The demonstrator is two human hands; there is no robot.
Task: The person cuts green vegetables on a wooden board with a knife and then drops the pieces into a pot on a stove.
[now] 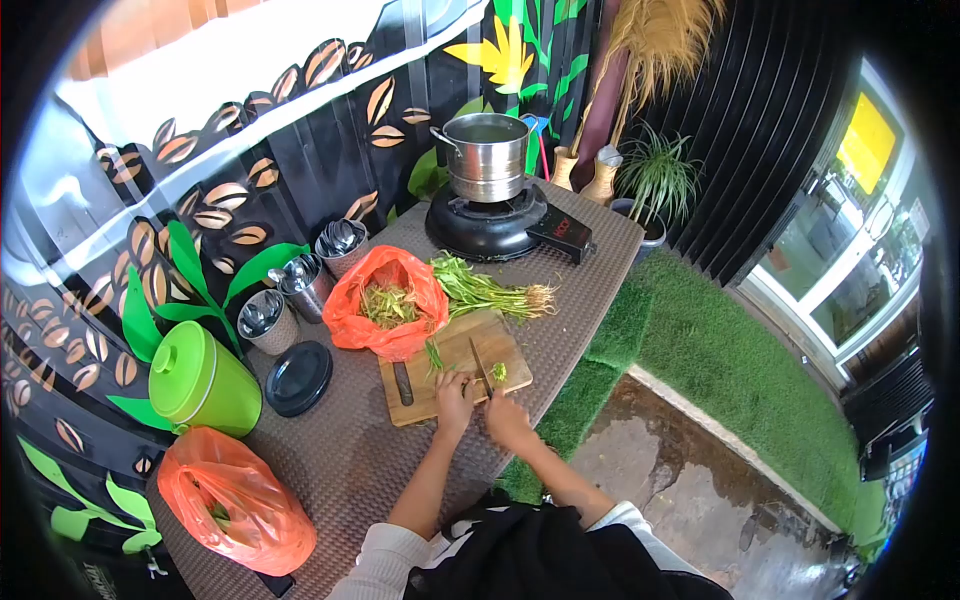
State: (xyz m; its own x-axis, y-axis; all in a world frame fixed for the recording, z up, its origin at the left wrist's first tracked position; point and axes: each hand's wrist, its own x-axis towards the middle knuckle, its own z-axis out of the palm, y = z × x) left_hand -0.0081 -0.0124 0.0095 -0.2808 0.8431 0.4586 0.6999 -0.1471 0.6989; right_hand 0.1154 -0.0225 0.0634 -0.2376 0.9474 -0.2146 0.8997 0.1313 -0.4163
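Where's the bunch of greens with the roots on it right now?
In the head view, the bunch of greens lies right of the open orange bag, between the cutting board and the black stove.

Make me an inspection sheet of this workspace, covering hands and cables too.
Surface: textured table under a wooden cutting board.
Job's things: knife and chopped greens on the board; rooted leafy bunch beside it.
Clutter: two orange plastic bags, green lidded bucket, three cutlery cups, pot on stove.
Hands: right hand grips the knife; left hand at green stalks, grip unclear.
Cables: nothing seen.
Surroundings: artificial grass, potted plant, glass door.
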